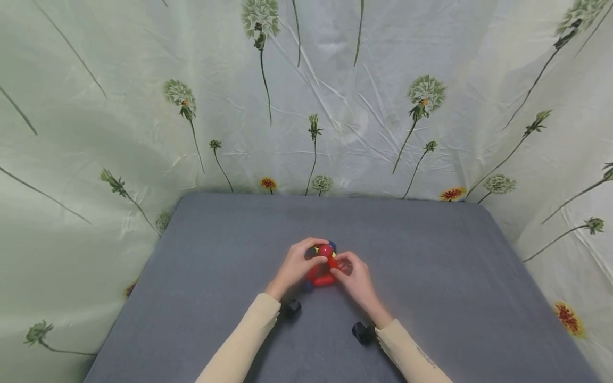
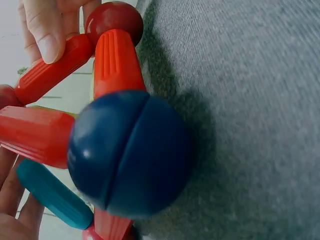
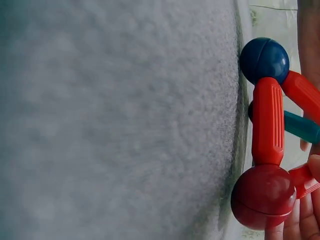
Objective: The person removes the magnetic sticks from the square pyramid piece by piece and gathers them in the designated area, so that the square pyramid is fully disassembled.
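A magnetic ball-and-stick structure stands between both hands on the grey surface. My left hand [image 1: 298, 263] curves its thumb and index finger around the red ball [image 1: 325, 250] at its top. With thumb and fingers, my right hand [image 1: 355, 276] pinches a red magnetic stick [image 2: 55, 70] that slopes from that ball down to a lower red ball [image 3: 264, 197]. Another red stick [image 3: 268, 120] runs low from there to a dark blue ball [image 2: 130, 152]. A teal stick [image 2: 55, 195] shows behind, near the left hand's fingers. Part of the far side is hidden by the hands.
The grey padded table [image 1: 230, 234] reaches back to a pale curtain [image 1: 335, 106] printed with dandelions, which also hangs along both sides. Black wrist cameras [image 1: 364, 333] sit under both forearms, close over the table.
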Available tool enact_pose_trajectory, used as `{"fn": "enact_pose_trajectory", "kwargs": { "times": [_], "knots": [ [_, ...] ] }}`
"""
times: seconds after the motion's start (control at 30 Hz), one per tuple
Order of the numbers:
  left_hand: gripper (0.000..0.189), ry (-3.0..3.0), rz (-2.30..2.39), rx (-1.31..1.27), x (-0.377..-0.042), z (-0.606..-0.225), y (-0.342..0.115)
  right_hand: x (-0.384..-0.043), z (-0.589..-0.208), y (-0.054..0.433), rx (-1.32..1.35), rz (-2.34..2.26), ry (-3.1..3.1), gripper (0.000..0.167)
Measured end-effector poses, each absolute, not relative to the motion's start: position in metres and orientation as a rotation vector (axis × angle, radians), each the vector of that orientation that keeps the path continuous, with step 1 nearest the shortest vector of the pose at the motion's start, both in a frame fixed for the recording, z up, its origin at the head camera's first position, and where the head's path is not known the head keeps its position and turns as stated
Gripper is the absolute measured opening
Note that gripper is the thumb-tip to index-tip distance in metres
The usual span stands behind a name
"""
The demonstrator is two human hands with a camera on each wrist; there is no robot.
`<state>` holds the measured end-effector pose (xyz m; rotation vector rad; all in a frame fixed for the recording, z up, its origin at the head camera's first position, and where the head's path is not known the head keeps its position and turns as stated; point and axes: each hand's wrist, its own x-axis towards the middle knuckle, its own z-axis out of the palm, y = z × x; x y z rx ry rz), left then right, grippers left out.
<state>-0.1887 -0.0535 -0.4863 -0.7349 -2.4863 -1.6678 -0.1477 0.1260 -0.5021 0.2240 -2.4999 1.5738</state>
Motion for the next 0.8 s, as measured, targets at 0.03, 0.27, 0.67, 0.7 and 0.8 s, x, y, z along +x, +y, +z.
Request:
{"fn": "enact_pose_trajectory", "kwargs": {
  "times": [0.03,0.27,0.67,0.7,0.8],
  "knots": [
    [0.037,-2.479,-1.676,-0.734,-0.189,-0.486,-0.053,-0.146,-0.502,0.126,0.231,1.581,-2.497,0.025],
    [0.034,-2.516,-1.652,-0.782,-0.19,-0.485,-0.053,-0.142,-0.503,0.133,0.241,1.715,-2.484,0.021],
    [0.029,-2.514,-1.667,-0.837,-0.185,-0.484,-0.056,-0.17,-0.498,0.135,0.246,1.757,-2.542,0.026],
    [0.028,-2.516,-1.672,-0.843,-0.185,-0.484,-0.056,-0.171,-0.498,0.134,0.255,1.734,-2.556,0.025],
    [0.027,-2.506,-1.714,-0.849,-0.183,-0.483,-0.056,-0.171,-0.499,0.134,0.277,1.656,-2.582,0.024]
  ]
}}
